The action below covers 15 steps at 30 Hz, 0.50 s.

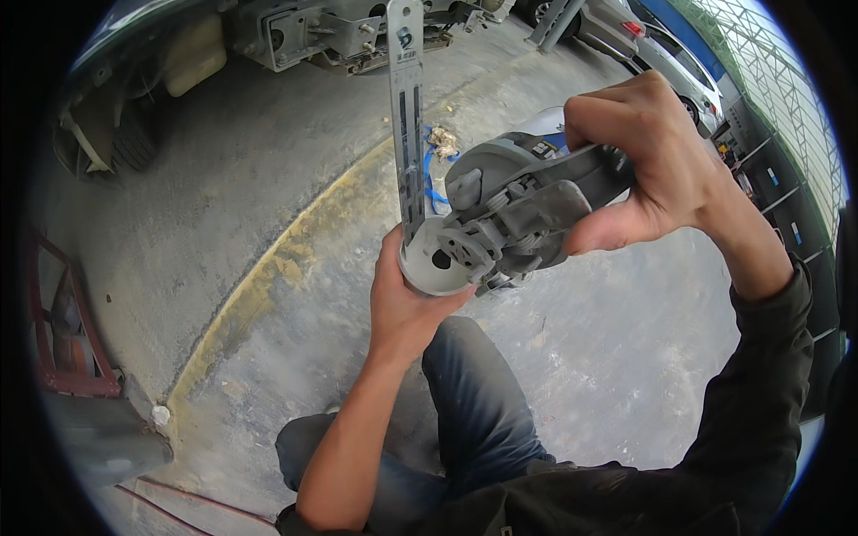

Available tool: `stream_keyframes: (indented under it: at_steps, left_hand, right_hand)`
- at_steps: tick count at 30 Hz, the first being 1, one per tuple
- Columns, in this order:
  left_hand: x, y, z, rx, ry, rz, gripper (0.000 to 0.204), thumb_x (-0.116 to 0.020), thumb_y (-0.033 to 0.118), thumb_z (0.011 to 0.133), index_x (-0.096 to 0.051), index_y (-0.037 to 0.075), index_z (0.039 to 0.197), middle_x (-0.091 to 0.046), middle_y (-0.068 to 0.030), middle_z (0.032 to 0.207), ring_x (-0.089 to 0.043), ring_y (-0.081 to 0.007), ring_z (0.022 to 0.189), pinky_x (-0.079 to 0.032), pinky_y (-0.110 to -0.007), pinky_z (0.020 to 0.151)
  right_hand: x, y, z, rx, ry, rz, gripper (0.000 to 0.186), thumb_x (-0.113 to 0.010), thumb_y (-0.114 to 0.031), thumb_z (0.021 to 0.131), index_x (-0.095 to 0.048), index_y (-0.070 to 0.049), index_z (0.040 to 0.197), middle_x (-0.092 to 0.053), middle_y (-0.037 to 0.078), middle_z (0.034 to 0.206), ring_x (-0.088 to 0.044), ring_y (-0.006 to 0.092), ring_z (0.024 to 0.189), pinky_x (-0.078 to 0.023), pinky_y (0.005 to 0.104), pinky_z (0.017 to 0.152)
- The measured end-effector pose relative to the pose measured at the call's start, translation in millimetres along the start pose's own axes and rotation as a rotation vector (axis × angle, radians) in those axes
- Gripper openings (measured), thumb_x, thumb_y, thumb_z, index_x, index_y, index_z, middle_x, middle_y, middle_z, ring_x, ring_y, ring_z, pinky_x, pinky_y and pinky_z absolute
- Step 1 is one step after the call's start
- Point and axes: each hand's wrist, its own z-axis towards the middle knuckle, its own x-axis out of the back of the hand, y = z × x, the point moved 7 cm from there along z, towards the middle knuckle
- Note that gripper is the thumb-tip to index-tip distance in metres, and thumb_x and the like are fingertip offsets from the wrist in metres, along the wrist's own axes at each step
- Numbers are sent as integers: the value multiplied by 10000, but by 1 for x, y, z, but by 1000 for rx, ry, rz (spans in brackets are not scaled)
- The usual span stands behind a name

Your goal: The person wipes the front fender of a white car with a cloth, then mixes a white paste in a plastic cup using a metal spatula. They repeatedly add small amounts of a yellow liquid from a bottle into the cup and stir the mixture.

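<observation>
My left hand [404, 308] is wrapped round a pale round cup [427, 279], held above my knees. A long slotted metal stirring stick [409, 116] stands upright with its lower end in the cup. In my right hand [648, 161] is a paint can [556, 140], tilted toward the cup. Its grey-coated lid [487, 170] has a lever, springs and a spout; the fingers close round the handle part. The spout hangs over the cup's right side and covers part of its opening. Whether paint is flowing cannot be made out.
A car's bared front end [313, 36] stands ahead at left. Crumpled tan material [441, 141] and a blue strip [434, 183] lie on the concrete floor. A red metal frame [76, 380] and a hose [201, 497] are at left. Parked cars [617, 36] stand far right.
</observation>
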Motion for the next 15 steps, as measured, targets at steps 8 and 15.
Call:
stream_keyframes:
  at_steps: [8,15]
  left_hand:
    - [-6,1,-3,11,-8,49,872,-860,-9,676,-363,38,1390,-590,-104,1241,-602,-199,1138,-505,-337,964]
    - [-9,1,-3,52,-13,24,878,-863,0,681,-355,37,1397,-586,-103,1248,-599,-194,1137,-504,-340,961]
  right_hand:
    - [1,1,-8,-30,15,6,771,-705,-763,715,-495,-22,674,-390,57,563,-435,239,446,-328,334,440]
    - [-3,10,-13,-154,4,64,757,-676,-747,758,-488,-22,650,-376,66,544,-427,259,447,-326,346,440]
